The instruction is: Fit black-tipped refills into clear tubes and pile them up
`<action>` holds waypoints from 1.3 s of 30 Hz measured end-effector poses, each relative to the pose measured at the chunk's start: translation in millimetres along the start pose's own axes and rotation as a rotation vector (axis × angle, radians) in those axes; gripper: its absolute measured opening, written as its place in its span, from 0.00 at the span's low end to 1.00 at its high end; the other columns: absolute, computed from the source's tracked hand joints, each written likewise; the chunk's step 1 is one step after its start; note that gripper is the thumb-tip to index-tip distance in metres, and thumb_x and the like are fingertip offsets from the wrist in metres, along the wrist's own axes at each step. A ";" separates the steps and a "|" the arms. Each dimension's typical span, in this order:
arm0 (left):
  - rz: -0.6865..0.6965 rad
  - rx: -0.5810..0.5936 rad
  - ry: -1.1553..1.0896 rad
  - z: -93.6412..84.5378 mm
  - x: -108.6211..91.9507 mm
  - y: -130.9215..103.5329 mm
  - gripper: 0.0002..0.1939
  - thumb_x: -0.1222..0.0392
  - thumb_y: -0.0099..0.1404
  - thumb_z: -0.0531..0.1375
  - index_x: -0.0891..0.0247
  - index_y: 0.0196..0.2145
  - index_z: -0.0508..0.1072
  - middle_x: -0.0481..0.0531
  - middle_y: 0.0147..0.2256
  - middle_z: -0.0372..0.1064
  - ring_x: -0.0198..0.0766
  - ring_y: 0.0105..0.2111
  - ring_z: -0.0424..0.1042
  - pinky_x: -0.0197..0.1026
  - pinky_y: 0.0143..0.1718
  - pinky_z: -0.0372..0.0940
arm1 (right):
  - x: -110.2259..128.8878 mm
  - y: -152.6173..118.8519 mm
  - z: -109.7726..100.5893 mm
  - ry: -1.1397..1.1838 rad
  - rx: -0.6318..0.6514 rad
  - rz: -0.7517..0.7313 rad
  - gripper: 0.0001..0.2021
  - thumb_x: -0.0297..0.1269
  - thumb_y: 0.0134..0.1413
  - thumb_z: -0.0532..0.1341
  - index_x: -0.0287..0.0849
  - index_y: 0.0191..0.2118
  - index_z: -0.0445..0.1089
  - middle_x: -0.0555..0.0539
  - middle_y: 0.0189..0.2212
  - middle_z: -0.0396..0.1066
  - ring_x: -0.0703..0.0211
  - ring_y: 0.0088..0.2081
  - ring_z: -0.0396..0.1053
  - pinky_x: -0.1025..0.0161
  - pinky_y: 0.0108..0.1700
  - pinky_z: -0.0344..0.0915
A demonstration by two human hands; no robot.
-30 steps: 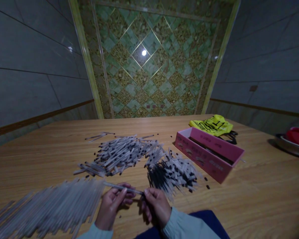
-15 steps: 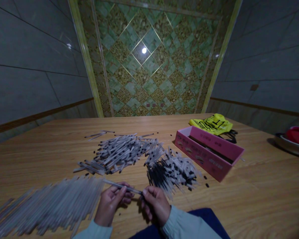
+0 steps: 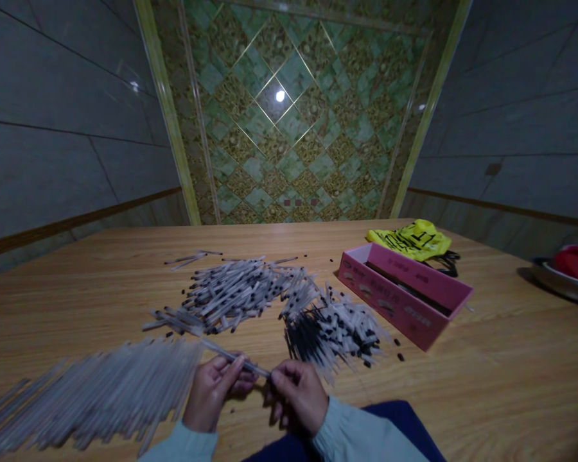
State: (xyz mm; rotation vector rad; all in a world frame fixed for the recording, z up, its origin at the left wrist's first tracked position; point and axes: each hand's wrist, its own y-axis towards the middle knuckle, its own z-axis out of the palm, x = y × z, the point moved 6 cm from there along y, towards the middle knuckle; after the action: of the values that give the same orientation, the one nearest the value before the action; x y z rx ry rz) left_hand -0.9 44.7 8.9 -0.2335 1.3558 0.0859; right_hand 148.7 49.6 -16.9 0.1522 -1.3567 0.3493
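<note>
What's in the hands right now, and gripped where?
A slim tube: the left hand pinches it partway along its length, thumb on top; the right hand holds its right end.

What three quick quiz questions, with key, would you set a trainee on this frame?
1. What spans the left hand and the right hand?
2. True or false: the pink box is closed on top.
3. Which lies closest to the left hand?
A) crumpled yellow item
B) row of translucent tubes
C) metal-rimmed dish

Key:
1. A slim tube.
2. False; its top is open.
3. B
</note>
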 end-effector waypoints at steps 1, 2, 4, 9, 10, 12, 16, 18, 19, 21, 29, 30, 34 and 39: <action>0.002 0.005 0.002 0.8 -0.4 -0.4 0.20 0.49 0.43 0.67 0.71 0.26 0.74 0.60 0.22 0.75 0.43 0.22 0.74 0.38 0.22 0.69 | 0.0 0.2 0.1 -0.016 0.008 -0.004 0.24 0.58 0.41 0.61 0.37 0.26 0.63 0.49 0.15 0.67 0.68 0.11 0.60 0.73 0.10 0.53; 0.004 0.009 0.003 1.6 -0.7 -0.8 0.20 0.49 0.43 0.67 0.71 0.26 0.74 0.60 0.22 0.75 0.43 0.22 0.74 0.38 0.22 0.69 | 0.9 0.4 -1.0 -0.029 -0.006 -0.017 0.24 0.58 0.41 0.61 0.36 0.24 0.64 0.49 0.15 0.67 0.69 0.11 0.60 0.73 0.11 0.53; 0.000 0.009 0.000 2.3 -0.9 -1.5 0.21 0.49 0.42 0.67 0.71 0.27 0.74 0.60 0.22 0.75 0.43 0.22 0.75 0.38 0.22 0.69 | 4.6 0.1 -5.5 -0.046 -0.082 -0.058 0.22 0.54 0.36 0.65 0.37 0.23 0.64 0.52 0.13 0.64 0.69 0.12 0.59 0.73 0.12 0.54; -0.002 0.022 -0.011 1.6 -0.4 -1.2 0.19 0.51 0.44 0.67 0.71 0.27 0.74 0.60 0.22 0.76 0.42 0.22 0.74 0.37 0.23 0.69 | 7.8 -1.5 -5.9 -0.085 -0.111 -0.071 0.20 0.52 0.36 0.66 0.37 0.22 0.64 0.54 0.13 0.61 0.70 0.12 0.57 0.72 0.14 0.53; -0.002 0.027 -0.012 1.5 -0.2 -1.0 0.19 0.51 0.45 0.67 0.71 0.27 0.74 0.60 0.23 0.76 0.42 0.23 0.75 0.37 0.23 0.69 | 6.4 -1.4 -4.0 -0.093 -0.077 -0.054 0.21 0.54 0.40 0.62 0.37 0.22 0.64 0.53 0.13 0.62 0.70 0.12 0.57 0.71 0.14 0.53; -0.004 0.034 -0.011 1.6 0.1 -0.9 0.19 0.51 0.45 0.67 0.71 0.27 0.74 0.60 0.23 0.76 0.42 0.23 0.74 0.36 0.22 0.69 | 5.0 -1.3 -3.2 -0.106 -0.048 -0.042 0.22 0.55 0.44 0.59 0.38 0.22 0.63 0.51 0.13 0.64 0.69 0.12 0.57 0.71 0.13 0.52; 0.002 0.034 -0.008 2.5 -1.1 -1.6 0.19 0.51 0.45 0.67 0.71 0.26 0.74 0.59 0.23 0.75 0.41 0.22 0.74 0.37 0.22 0.69 | 10.9 -1.9 -11.9 -0.178 -0.162 -0.142 0.15 0.43 0.33 0.68 0.37 0.23 0.66 0.54 0.15 0.61 0.70 0.17 0.56 0.72 0.18 0.51; -0.001 0.026 -0.007 2.2 -1.1 -1.5 0.19 0.51 0.44 0.67 0.71 0.26 0.74 0.60 0.22 0.75 0.42 0.22 0.74 0.37 0.22 0.69 | 11.0 -1.6 -11.8 -0.196 -0.157 -0.148 0.16 0.43 0.33 0.68 0.37 0.25 0.66 0.54 0.16 0.62 0.70 0.18 0.56 0.72 0.18 0.51; -0.006 0.021 -0.006 1.8 -0.6 -1.3 0.19 0.50 0.44 0.67 0.71 0.26 0.74 0.60 0.22 0.75 0.42 0.22 0.74 0.37 0.22 0.69 | 9.1 -1.1 -10.0 -0.188 -0.127 -0.122 0.17 0.47 0.37 0.66 0.37 0.25 0.66 0.54 0.16 0.62 0.70 0.16 0.56 0.71 0.17 0.51; -0.014 0.017 -0.007 0.8 0.8 -0.6 0.19 0.50 0.44 0.67 0.71 0.26 0.74 0.60 0.22 0.75 0.42 0.21 0.74 0.37 0.22 0.69 | 5.1 -0.8 -5.7 -0.160 -0.057 -0.063 0.20 0.53 0.44 0.59 0.37 0.25 0.64 0.52 0.15 0.64 0.69 0.13 0.56 0.70 0.15 0.51; -0.005 0.015 -0.017 0.7 0.6 -0.3 0.19 0.50 0.43 0.67 0.71 0.26 0.74 0.60 0.22 0.75 0.40 0.21 0.73 0.36 0.22 0.69 | 15.3 -4.8 -8.8 -0.164 -0.133 -0.149 0.18 0.46 0.35 0.67 0.37 0.27 0.64 0.55 0.17 0.61 0.71 0.16 0.56 0.73 0.16 0.51; 0.002 0.019 -0.020 1.2 -0.5 -0.6 0.19 0.51 0.44 0.67 0.71 0.26 0.74 0.60 0.22 0.75 0.40 0.21 0.74 0.36 0.22 0.69 | 12.0 -3.8 -6.9 -0.137 -0.098 -0.122 0.19 0.50 0.38 0.65 0.38 0.27 0.63 0.55 0.16 0.61 0.71 0.15 0.56 0.72 0.15 0.52; 0.004 0.023 -0.004 1.5 -1.5 -0.9 0.19 0.50 0.44 0.67 0.72 0.26 0.74 0.61 0.22 0.75 0.41 0.22 0.74 0.36 0.21 0.68 | 2.6 -0.7 -4.3 -0.083 -0.053 -0.084 0.22 0.56 0.40 0.62 0.38 0.25 0.62 0.53 0.14 0.63 0.69 0.12 0.58 0.71 0.13 0.56; -0.001 0.013 -0.016 -0.3 -0.3 -0.3 0.19 0.51 0.44 0.67 0.72 0.27 0.74 0.60 0.22 0.75 0.42 0.22 0.74 0.37 0.22 0.69 | 4.0 -1.2 -5.1 -0.021 -0.078 -0.088 0.23 0.53 0.34 0.66 0.38 0.28 0.62 0.55 0.16 0.62 0.71 0.13 0.58 0.72 0.13 0.58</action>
State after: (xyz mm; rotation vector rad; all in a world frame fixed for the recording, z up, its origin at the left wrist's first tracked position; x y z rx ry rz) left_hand -1.2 44.3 9.1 -0.2220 1.3399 0.0778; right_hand 154.5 50.7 -14.0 0.1509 -1.3776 0.2208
